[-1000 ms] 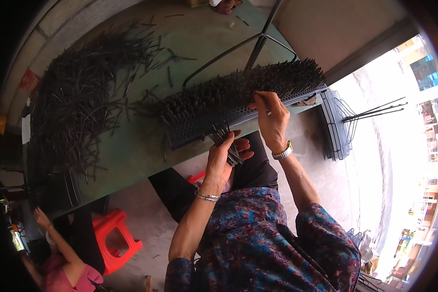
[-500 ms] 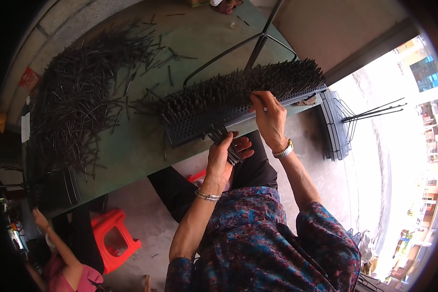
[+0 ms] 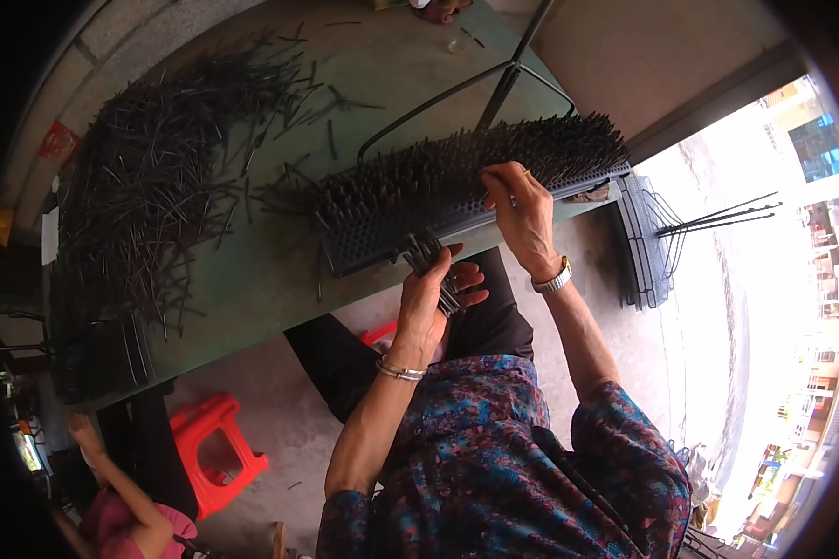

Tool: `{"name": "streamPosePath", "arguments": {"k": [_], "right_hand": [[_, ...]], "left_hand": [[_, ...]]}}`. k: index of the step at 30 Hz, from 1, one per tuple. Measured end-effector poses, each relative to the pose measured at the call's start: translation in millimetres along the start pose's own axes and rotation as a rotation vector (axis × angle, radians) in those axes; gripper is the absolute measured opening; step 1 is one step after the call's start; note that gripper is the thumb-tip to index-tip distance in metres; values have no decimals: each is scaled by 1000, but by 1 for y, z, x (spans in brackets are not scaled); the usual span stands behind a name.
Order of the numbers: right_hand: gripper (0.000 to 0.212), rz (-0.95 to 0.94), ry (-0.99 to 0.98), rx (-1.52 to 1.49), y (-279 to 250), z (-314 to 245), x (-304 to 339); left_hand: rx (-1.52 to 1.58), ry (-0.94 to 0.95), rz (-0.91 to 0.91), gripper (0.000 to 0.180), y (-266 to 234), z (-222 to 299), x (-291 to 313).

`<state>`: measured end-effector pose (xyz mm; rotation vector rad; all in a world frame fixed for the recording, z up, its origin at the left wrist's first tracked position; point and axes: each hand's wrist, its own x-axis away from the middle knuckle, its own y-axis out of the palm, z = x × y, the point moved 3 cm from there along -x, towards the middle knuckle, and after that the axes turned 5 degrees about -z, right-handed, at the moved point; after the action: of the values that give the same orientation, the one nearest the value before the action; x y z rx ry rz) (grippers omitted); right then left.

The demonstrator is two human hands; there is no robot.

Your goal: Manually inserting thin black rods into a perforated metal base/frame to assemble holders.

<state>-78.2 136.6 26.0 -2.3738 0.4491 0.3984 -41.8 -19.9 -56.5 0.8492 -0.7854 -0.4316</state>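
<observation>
In front of me lies a long dark perforated panel (image 3: 356,250), with many thin black sticks (image 3: 391,182) standing upright in its holes. Bare holes show along its near edge and left end. My left hand (image 3: 435,289) is closed round a bundle of loose black sticks (image 3: 423,250), just below the panel's near edge. Over the middle of the near edge is my right hand (image 3: 522,210), its thumb and fingertips pinched together among the standing sticks. What it pinches, if anything, is too small to make out.
A big heap of loose black sticks (image 3: 149,177) covers the left of the green table (image 3: 252,326). Behind the panel stands a bent metal rod frame (image 3: 429,114). Stacked dark panels (image 3: 641,242) sit at right. Lower left are a red stool (image 3: 219,456) and another person's arm (image 3: 126,484).
My right hand has shifted slightly up and right along the panel, still pinched. My left hand stays nearly in place with its bundle. The other person's hand at lower left has moved a little.
</observation>
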Motion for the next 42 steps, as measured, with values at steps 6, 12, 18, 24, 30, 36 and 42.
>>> {"name": "streamPosePath", "arguments": {"k": [6,12,18,24,30,36,42], "right_hand": [[8,-34,6,6,-1,0,-3],[7,-114,-74,74,5,10,-4],[9,-22,-95,289,13,7,-1],[11,77,-134,431,13,3,5],[12,120,-80,423,11,0,11],[16,119,-66,509,8,-2,13],[20,97,-92,546,8,-3,10]], "left_hand": [[24,13,-32,31,-1,-2,-4],[-22,64,-30,26,-3,-1,-4],[-63,72,34,27,0,0,3],[-32,89,34,29,3,0,8],[-37,103,21,29,-1,-2,7],[-69,117,56,30,3,0,12],[-95,90,36,32,9,1,16]]}}
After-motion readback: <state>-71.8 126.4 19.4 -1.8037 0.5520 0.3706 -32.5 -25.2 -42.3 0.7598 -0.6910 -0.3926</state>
